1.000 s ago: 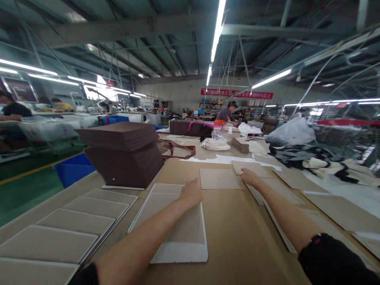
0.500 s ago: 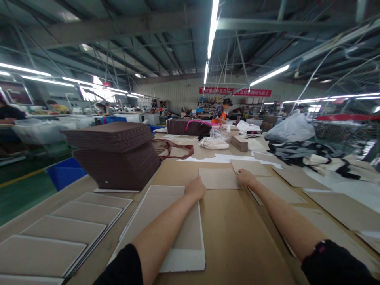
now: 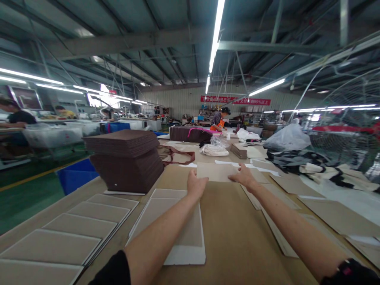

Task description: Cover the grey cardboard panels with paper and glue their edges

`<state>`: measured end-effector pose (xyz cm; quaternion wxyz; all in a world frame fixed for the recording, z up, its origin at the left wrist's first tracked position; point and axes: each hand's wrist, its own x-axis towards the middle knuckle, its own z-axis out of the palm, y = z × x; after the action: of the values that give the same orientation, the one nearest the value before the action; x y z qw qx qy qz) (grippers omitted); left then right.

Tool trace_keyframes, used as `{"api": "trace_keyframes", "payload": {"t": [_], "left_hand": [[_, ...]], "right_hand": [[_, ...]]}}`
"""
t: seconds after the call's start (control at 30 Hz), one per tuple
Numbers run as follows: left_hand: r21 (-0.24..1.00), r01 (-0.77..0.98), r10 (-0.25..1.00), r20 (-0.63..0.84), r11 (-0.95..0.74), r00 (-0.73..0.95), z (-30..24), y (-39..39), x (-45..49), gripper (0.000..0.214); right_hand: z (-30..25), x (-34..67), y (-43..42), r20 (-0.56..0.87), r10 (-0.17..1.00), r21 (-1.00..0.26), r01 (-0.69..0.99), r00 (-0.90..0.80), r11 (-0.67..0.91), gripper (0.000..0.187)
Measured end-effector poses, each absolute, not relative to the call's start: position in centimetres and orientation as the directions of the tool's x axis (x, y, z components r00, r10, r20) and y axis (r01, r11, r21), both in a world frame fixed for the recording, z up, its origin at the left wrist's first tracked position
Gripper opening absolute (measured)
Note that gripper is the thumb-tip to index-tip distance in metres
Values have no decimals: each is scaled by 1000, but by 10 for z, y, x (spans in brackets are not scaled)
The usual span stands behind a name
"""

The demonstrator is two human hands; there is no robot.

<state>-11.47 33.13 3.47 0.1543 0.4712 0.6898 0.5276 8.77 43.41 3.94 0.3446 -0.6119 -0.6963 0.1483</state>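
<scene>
Both my arms reach far forward over a long brown paper-covered table (image 3: 234, 237). My left hand (image 3: 196, 184) pinches the left corner of a tan cardboard sheet (image 3: 215, 172), and my right hand (image 3: 245, 177) grips its right corner. The sheet is lifted a little off the table. Under my left forearm lies a row of overlapping tan sheets on white backing (image 3: 175, 221). More tan sheets (image 3: 279, 186) lie to the right of my right hand.
A tall stack of dark brown boards (image 3: 126, 158) stands at the left. Another row of tan sheets (image 3: 80, 233) lies near the left edge. Bags, fabric and plastic (image 3: 289, 136) crowd the far end, where a person in orange (image 3: 218, 118) works. A blue bin (image 3: 77, 176) sits beside the table.
My hands closed in on the tan sheet from both sides, took its near corners and raised it off the table. The camera tilted slightly.
</scene>
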Motion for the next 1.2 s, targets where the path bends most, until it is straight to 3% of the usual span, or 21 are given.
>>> {"api": "trace_keyframes", "payload": {"t": [0.2,0.33,0.43,0.5,0.6,0.8,0.87,0.97,1.07,1.2], "left_hand": [[882,466,570,421,-74,-705,92,293,-109,55],[861,491,457,492,-132,-741,129,259,-108,70],[825,529,420,559,-197,-715,149,235,-95,78],[788,558,415,614,-261,-672,157,220,-77,79],[712,589,419,702,-382,-577,161,201,-39,77],[541,488,455,841,-685,-293,156,156,26,88],[512,396,499,854,-762,-143,146,141,28,80],[650,374,664,740,-661,-112,125,128,13,19],[797,336,766,590,-502,-256,102,132,-4,43],[891,217,831,451,-399,-326,85,142,0,16]], "right_hand": [[82,71,367,418,908,-632,708,-33,317,80],[109,74,309,553,830,-531,736,-74,420,74],[122,83,263,644,733,-377,742,-221,555,76],[126,87,237,643,691,-292,727,-331,621,79],[125,89,214,605,716,-281,748,-349,602,68],[129,126,214,518,839,-515,722,-168,463,26],[131,152,211,478,872,-643,634,-104,429,30],[125,193,192,415,909,-813,431,-43,392,52],[106,219,164,350,937,-912,222,-18,345,56],[73,227,132,176,984,-980,-95,3,176,53]]}}
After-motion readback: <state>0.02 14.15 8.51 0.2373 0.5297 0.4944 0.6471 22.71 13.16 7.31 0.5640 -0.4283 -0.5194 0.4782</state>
